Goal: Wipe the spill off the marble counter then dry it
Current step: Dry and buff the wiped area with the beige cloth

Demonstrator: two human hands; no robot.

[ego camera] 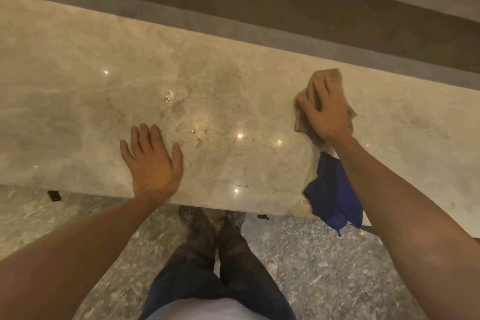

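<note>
Right hand (326, 112) is pressed palm-down on a tan cloth (328, 78), fingers spread over it and holding it against the tabletop (78, 65); left hand (152, 161) is laid flat and empty, fingers released, near the front edge. A blue cloth (333, 197) is seen under the right forearm, draped over the tabletop edge; presumably reserved for drying. The spill (202, 122) is observed as scattered puddles and droplets between the two hands, just beside the left fingertips and apart from the tan cloth; wiping is judged not finished. Risks noted: liquid could be pushed over the front edge onto the floor (324, 267) if strokes are drawn toward the body; the blue cloth could be dragged off by the forearm; the left hand could slip if moved onto wet marble.
</note>
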